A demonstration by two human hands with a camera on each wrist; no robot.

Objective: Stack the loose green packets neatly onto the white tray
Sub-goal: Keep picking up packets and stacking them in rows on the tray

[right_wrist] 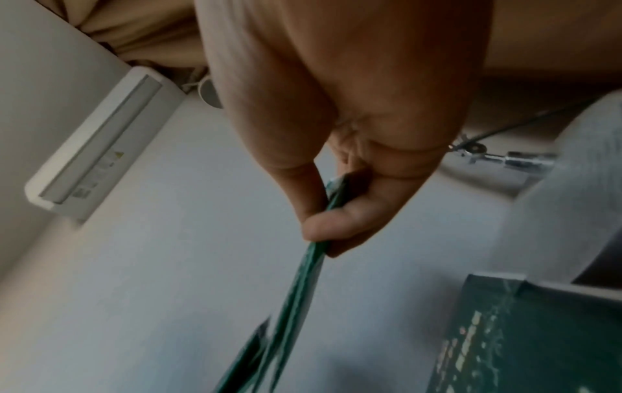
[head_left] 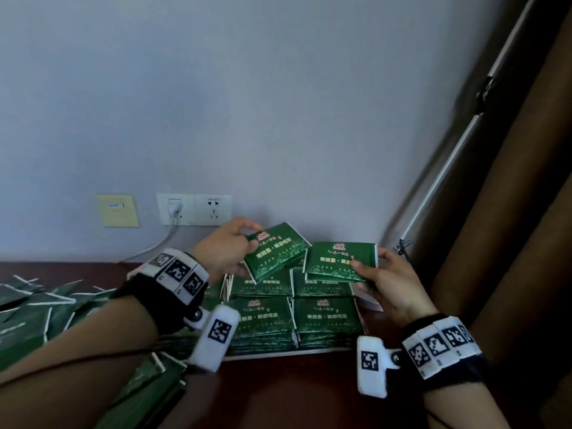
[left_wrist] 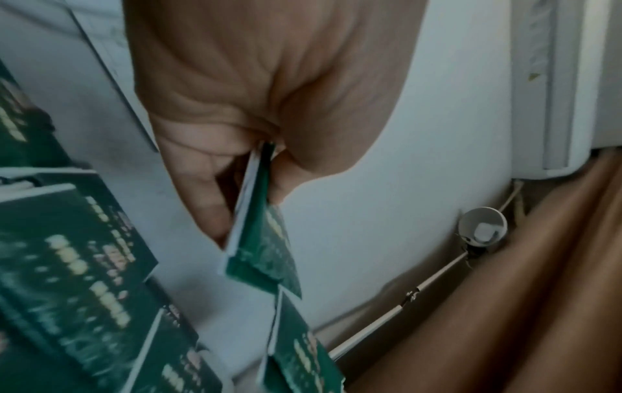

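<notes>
Both hands (head_left: 226, 249) (head_left: 391, 283) pinch green packets (head_left: 275, 252) above stacks (head_left: 325, 317).

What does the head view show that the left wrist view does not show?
Only the head view shows the right hand pinching its own packet, the loose packets and the wall sockets. Only the left wrist view shows a small white round fitting on the wall. Both show the left hand pinching a green packet above the stacks.

Black wrist straps (head_left: 161, 301), white marker-coded bands (head_left: 441, 345), thin black cable (head_left: 93, 356).
</notes>
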